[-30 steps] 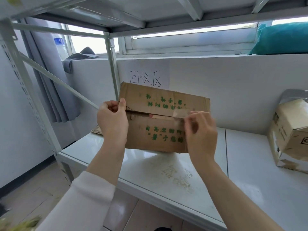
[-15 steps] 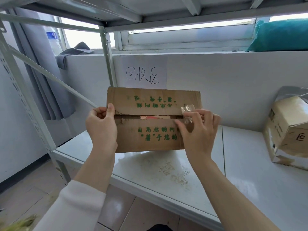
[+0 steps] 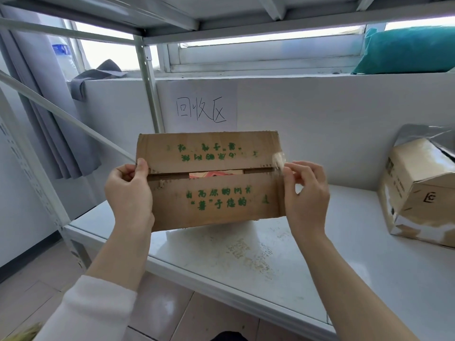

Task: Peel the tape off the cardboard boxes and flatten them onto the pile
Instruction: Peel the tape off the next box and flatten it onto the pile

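Held over the white metal shelf (image 3: 344,267), the brown printed cardboard box (image 3: 209,190): left hand (image 3: 129,195) grips its left end, right hand (image 3: 307,195) pinches clear tape (image 3: 279,157) at its right end; silver-taped cardboard box (image 3: 418,193) on the shelf, right; handwritten paper sign (image 3: 200,104) behind.

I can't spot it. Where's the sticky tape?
Head view: the clear tape sits at the right edge of the box, by its seam, pinched by the right hand.
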`<action>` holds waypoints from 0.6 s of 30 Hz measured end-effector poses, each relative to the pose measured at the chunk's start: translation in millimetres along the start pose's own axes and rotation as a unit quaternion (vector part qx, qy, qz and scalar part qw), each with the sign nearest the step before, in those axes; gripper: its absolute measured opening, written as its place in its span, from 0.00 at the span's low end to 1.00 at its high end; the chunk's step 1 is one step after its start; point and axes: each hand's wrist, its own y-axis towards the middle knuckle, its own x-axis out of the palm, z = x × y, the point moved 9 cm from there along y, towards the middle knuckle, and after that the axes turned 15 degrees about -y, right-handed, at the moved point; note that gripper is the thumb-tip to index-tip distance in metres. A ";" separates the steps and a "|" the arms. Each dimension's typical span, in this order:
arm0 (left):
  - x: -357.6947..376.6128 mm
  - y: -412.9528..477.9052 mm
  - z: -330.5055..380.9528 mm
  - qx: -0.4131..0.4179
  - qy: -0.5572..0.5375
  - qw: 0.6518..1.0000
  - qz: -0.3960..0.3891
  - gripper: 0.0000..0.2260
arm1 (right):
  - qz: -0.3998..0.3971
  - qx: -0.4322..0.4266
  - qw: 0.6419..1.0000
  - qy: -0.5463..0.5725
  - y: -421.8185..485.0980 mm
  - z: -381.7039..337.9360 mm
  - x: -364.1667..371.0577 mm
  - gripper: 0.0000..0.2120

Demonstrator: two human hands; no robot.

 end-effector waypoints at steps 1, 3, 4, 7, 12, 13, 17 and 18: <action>-0.9 -0.3 -0.5 0.001 0.001 1.000 0.001 0.08 | -0.012 0.016 1.000 0.009 -0.4 1.5 2.1 0.06; -3.2 -1.5 -1.0 0.000 0.005 1.000 0.004 0.06 | -0.022 0.033 0.999 0.011 1.5 3.7 2.9 0.09; -4.4 -1.9 -1.3 -0.001 0.006 1.000 0.006 0.06 | -0.027 0.038 0.999 0.012 2.7 4.2 3.7 0.11; -3.2 -3.4 -0.9 -0.003 0.005 1.000 0.006 0.09 | -0.044 0.045 0.998 0.008 4.0 5.1 6.7 0.12; 0.6 -5.3 -0.4 0.005 0.011 1.000 0.002 0.09 | -0.032 0.103 0.994 0.023 9.7 22.5 5.2 0.07; -1.6 -3.8 -0.9 0.004 0.009 1.000 0.009 0.08 | -0.031 0.139 0.989 0.043 12.0 33.0 4.9 0.06; -16.8 6.8 -3.6 -0.008 0.009 0.999 0.045 0.05 | 0.007 0.301 0.949 0.097 16.2 100.0 -9.1 0.07; -19.6 8.6 -3.8 -0.010 0.009 0.999 0.049 0.05 | 0.000 0.305 0.949 0.085 16.4 108.3 -14.2 0.09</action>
